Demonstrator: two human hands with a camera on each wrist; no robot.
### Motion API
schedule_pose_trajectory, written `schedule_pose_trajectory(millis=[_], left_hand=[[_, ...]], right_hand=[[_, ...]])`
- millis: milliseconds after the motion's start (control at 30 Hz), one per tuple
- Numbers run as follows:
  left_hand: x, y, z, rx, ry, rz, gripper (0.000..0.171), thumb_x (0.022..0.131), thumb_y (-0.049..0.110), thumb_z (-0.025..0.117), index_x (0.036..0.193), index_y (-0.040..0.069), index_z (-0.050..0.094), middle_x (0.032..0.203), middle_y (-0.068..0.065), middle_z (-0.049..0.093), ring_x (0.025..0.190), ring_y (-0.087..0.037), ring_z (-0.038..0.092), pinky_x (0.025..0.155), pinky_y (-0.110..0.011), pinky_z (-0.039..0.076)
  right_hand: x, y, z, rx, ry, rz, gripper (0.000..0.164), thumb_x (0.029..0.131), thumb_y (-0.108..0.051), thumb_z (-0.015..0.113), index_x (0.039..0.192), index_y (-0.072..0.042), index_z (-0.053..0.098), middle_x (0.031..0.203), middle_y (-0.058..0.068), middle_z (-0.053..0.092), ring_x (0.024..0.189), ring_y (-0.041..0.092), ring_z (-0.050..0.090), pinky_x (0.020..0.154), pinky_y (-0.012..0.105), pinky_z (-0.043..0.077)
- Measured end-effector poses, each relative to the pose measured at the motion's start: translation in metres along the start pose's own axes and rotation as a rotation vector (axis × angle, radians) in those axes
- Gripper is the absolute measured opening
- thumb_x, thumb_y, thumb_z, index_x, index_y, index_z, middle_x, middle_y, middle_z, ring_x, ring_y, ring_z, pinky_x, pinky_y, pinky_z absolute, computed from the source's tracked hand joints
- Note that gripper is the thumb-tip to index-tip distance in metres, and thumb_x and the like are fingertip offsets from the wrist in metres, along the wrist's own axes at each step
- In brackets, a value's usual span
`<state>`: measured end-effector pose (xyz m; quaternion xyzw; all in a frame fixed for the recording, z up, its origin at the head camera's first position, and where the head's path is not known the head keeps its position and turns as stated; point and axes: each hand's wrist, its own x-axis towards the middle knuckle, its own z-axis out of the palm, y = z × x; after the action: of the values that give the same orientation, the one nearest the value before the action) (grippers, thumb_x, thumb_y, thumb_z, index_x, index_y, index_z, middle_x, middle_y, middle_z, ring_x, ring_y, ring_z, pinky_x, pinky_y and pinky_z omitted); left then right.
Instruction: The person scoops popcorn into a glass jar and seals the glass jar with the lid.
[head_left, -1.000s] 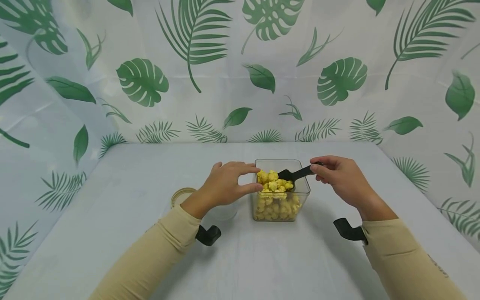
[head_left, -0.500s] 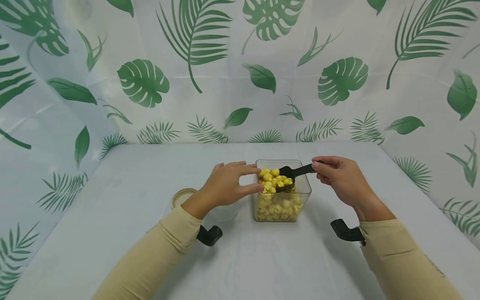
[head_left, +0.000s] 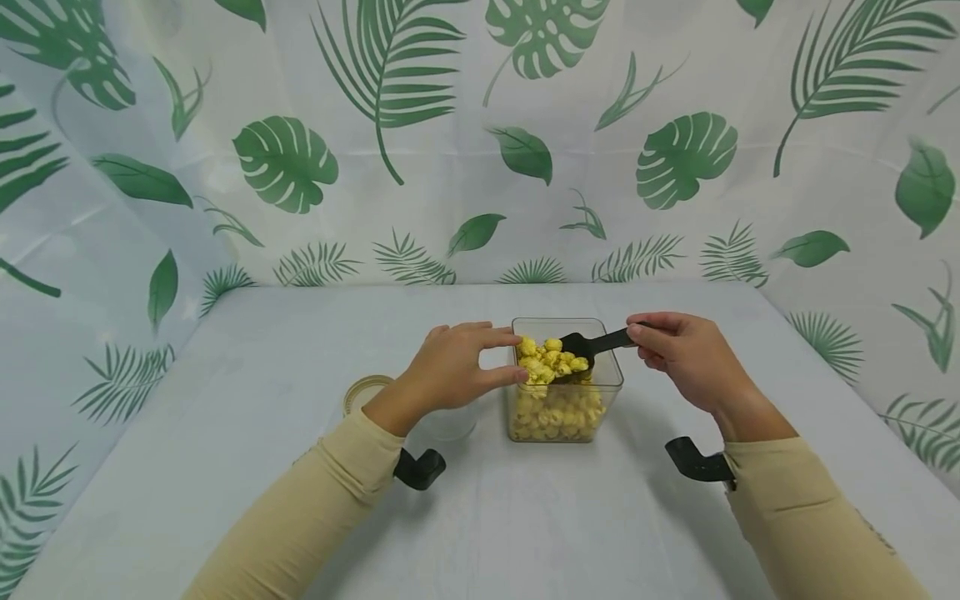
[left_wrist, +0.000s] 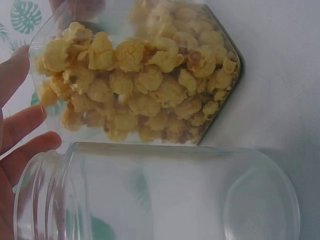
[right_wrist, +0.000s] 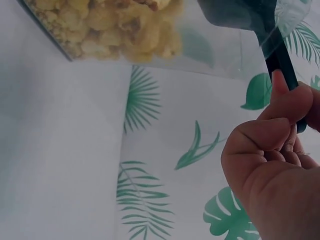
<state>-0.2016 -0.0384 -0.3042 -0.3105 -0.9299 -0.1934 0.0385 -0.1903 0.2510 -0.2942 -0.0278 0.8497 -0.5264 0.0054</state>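
In the head view a clear, square-mouthed container point(head_left: 611, 371) stands upright on the table, holding yellow popcorn point(head_left: 557, 417). My right hand point(head_left: 686, 358) pinches the handle of a black scoop point(head_left: 577, 346) between thumb and fingers. The scoop's head is inside the container with popcorn in it. My left hand point(head_left: 442, 367) reaches to the container's left side, fingers spread and fingertips at the rim. Beside that hand stands a clear jar point(left_wrist: 175, 185) without a lid, its threaded mouth showing in the left wrist view; in the head view the hand mostly hides it.
A round gold-coloured lid point(head_left: 363, 390) lies left of the left wrist, partly hidden by it. The white table point(head_left: 540, 533) meets a leaf-printed backdrop point(head_left: 457, 192) behind and at both sides. Black wrist mounts point(head_left: 418, 470) jut out under both sleeves.
The scoop has pulled slightly right and shifted among the popcorn, and several pieces now lie in its head. My left hand stays at the container.
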Motion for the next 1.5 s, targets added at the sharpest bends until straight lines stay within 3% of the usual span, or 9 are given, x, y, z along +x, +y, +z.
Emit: schedule_pose_trajectory(millis=[133, 433, 667, 767, 867, 1233, 1500], left_hand=[[0.0004, 0.0009, -0.0005, -0.008, -0.003, 0.002, 0.052, 0.081, 0.06, 0.048, 0.124, 0.032, 0.054, 0.129, 0.013, 0.046, 0.121, -0.012, 0.038, 0.092, -0.048, 0.032], [0.0018, -0.0001, -0.0005, -0.009, 0.004, 0.006, 0.052, 0.081, 0.061, 0.049, 0.124, 0.032, 0.054, 0.128, 0.014, 0.047, 0.121, -0.012, 0.039, 0.091, -0.047, 0.034], [0.0022, -0.0019, 0.0013, 0.01, 0.007, 0.007, 0.053, 0.081, 0.062, 0.048, 0.124, 0.032, 0.054, 0.128, 0.016, 0.047, 0.12, -0.01, 0.039, 0.09, -0.045, 0.035], [0.0018, -0.0013, 0.0008, 0.013, 0.005, 0.009, 0.053, 0.081, 0.062, 0.048, 0.124, 0.032, 0.054, 0.128, 0.015, 0.047, 0.12, -0.011, 0.04, 0.09, -0.045, 0.035], [0.0018, -0.0002, 0.0, 0.023, 0.004, 0.01, 0.053, 0.08, 0.062, 0.048, 0.124, 0.032, 0.054, 0.128, 0.014, 0.047, 0.119, -0.011, 0.041, 0.091, -0.043, 0.036], [0.0028, -0.0002, -0.0005, 0.044, 0.007, 0.026, 0.054, 0.081, 0.062, 0.047, 0.124, 0.031, 0.054, 0.127, 0.013, 0.048, 0.118, -0.012, 0.043, 0.09, -0.038, 0.039], [0.0018, 0.0007, -0.0017, 0.038, -0.007, 0.025, 0.054, 0.082, 0.061, 0.048, 0.125, 0.029, 0.054, 0.128, 0.013, 0.048, 0.118, -0.012, 0.043, 0.092, -0.037, 0.038]], right_hand=[[-0.0017, 0.0, 0.0014, 0.068, -0.032, 0.008, 0.049, 0.089, -0.029, 0.056, 0.118, 0.009, 0.047, 0.083, 0.003, 0.052, 0.072, 0.013, 0.048, 0.065, 0.023, 0.047], [-0.0047, 0.0, 0.0063, 0.084, -0.034, 0.018, 0.052, 0.088, -0.032, 0.056, 0.12, 0.008, 0.046, 0.082, 0.002, 0.052, 0.072, 0.011, 0.049, 0.065, 0.021, 0.047], [-0.0075, 0.0001, 0.0067, -0.017, -0.022, 0.024, 0.05, 0.087, -0.036, 0.056, 0.118, 0.003, 0.051, 0.086, 0.007, 0.055, 0.075, 0.015, 0.052, 0.067, 0.023, 0.047], [-0.0093, 0.0003, 0.005, -0.102, -0.029, 0.009, 0.049, 0.087, -0.04, 0.056, 0.117, -0.001, 0.054, 0.095, 0.01, 0.057, 0.082, 0.016, 0.053, 0.071, 0.026, 0.046], [-0.0103, 0.0021, 0.0055, -0.113, -0.045, 0.002, 0.05, 0.087, -0.042, 0.055, 0.117, -0.002, 0.055, 0.102, 0.011, 0.056, 0.086, 0.018, 0.052, 0.075, 0.029, 0.045], [-0.0079, 0.0037, 0.0089, -0.046, -0.002, 0.022, 0.053, 0.086, -0.041, 0.056, 0.118, 0.0, 0.053, 0.099, 0.012, 0.055, 0.084, 0.017, 0.054, 0.073, 0.024, 0.048], [-0.0054, 0.0057, 0.0061, 0.087, 0.019, 0.042, 0.052, 0.086, -0.034, 0.058, 0.118, 0.006, 0.05, 0.089, 0.005, 0.054, 0.076, 0.012, 0.051, 0.069, 0.022, 0.048]])
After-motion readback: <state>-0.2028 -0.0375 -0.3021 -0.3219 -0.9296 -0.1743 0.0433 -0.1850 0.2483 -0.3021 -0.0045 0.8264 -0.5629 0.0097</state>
